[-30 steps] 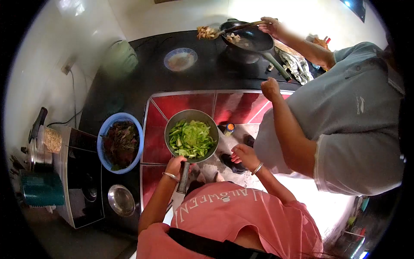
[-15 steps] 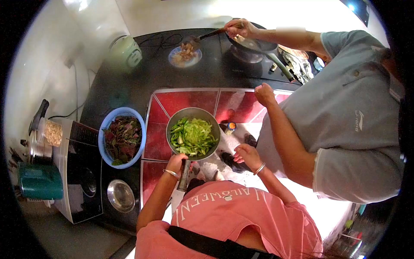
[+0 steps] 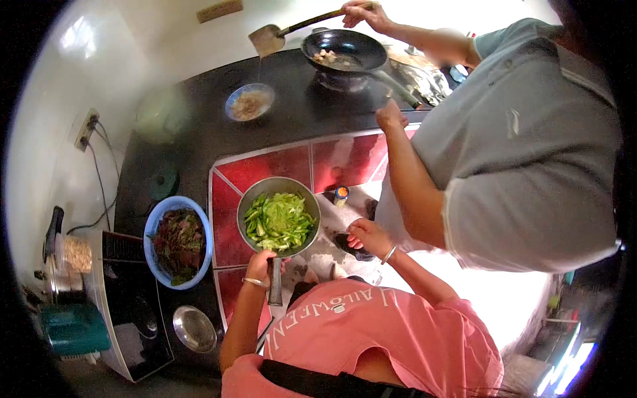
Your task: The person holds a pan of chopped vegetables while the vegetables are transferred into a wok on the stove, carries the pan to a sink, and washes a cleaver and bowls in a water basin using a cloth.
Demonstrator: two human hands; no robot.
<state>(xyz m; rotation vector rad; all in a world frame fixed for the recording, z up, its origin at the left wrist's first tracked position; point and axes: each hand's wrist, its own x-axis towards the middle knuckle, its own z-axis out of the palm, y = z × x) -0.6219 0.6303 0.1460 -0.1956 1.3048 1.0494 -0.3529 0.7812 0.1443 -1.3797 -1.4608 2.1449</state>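
Note:
My left hand (image 3: 261,266) is closed round the dark handle of a frying pan (image 3: 241,207), held level in front of the red cabinet tiles. Sliced green peppers (image 3: 280,222) lie in the pan. My right hand (image 3: 369,237) is to the right of the pan with its fingers loosely bent and apart, and nothing shows in it. At the stove another person's hand (image 3: 366,14) holds a wooden-handled spatula (image 3: 267,41), raised over the counter. Beneath it stands a bowl (image 3: 231,108) with cooked food. A black wok (image 3: 369,53) with scraps of food rests on the burner.
A blue basket (image 3: 151,262) of dark red-green leaves stands on the counter (image 3: 192,146) at left, near a metal bowl (image 3: 194,328). A small jar (image 3: 341,194) is below the counter edge. The other person (image 3: 511,146) stands close on the right.
The other person's spatula has lifted away from the bowl, leaving food there. The wok sits flatter on the burner. My left hand still holds the frying pan; the view has shifted.

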